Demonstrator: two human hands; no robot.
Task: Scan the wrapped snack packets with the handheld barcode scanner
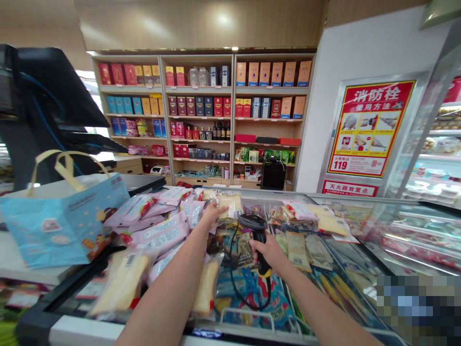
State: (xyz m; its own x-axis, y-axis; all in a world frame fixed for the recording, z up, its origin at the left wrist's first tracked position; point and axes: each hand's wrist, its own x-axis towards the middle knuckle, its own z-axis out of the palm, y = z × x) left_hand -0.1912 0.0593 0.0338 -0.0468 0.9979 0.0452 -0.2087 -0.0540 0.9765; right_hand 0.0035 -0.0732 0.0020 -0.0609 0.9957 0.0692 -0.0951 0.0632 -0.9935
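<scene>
My right hand (268, 251) is wrapped around the handle of a black barcode scanner (252, 222). A black cable (233, 269) loops down from the scanner's handle. Farther forward, my left hand (213, 214) grips the near left edge of a clear-wrapped pack of bread (233, 203), its thumb lying over the wrapper. The scanner head is just to the right of that pack and slightly nearer me. Pale pink packages with strawberry prints (162, 233) pile up left of my left arm. Another wrapped bread pack (124, 278) leans at the front left.
All this lies on the glass top of a freezer (252, 331) with colourful packets inside. A blue shopping bag (65, 216) stands at the left beside a dark register screen (61, 86). More bread packs (333, 223) lie to the right. Shelves of boxes (200, 105) line the back wall.
</scene>
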